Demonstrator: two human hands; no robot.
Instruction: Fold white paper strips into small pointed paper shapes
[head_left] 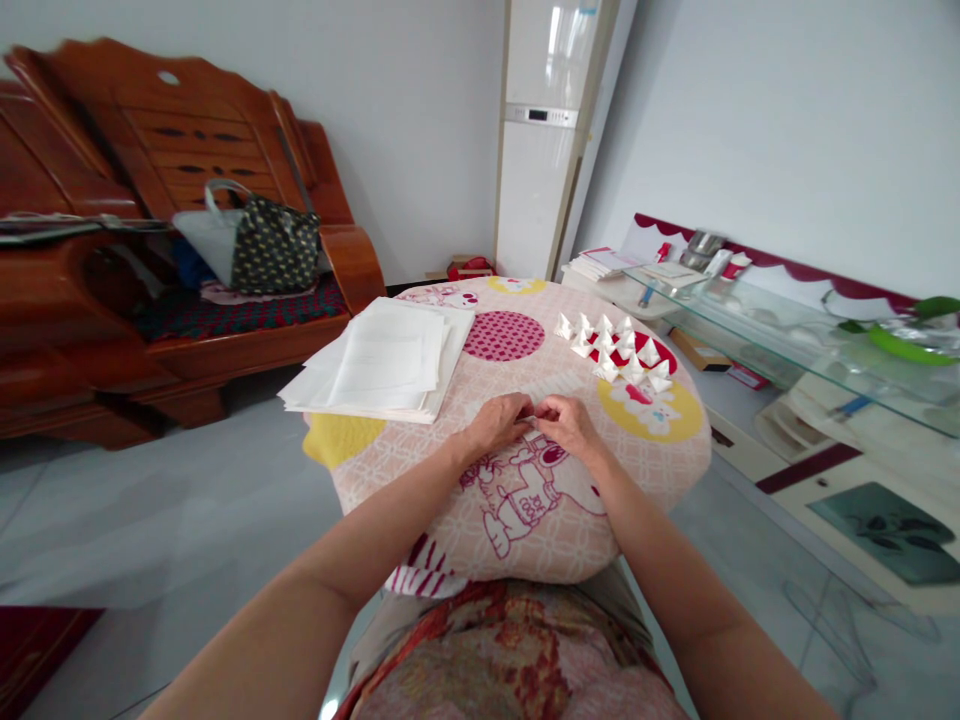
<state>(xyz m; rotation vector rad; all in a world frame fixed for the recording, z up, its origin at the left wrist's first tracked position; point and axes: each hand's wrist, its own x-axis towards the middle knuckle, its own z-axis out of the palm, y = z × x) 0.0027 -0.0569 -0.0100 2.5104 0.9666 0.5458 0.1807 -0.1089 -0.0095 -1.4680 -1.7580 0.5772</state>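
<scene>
My left hand (501, 422) and my right hand (568, 424) meet fingertip to fingertip over the middle of the round table. Both are closed in a pinch on a small piece of white paper (531, 424), mostly hidden by the fingers. Just beyond the hands lie pale paper strips (553, 386), faint against the cloth. To the right stand several small pointed folded paper shapes (606, 350), set close together in rows. On the left rests a stack of white paper sheets (382, 355), with smaller sheets on top of larger ones.
A patterned pink tablecloth (502, 540) covers the table. At right stands a glass-topped cabinet (787, 345) with papers, cups and a green dish on it. A wooden sofa (217, 130) holding a dotted bag (276, 245) is at left. A tall white appliance (536, 180) stands behind.
</scene>
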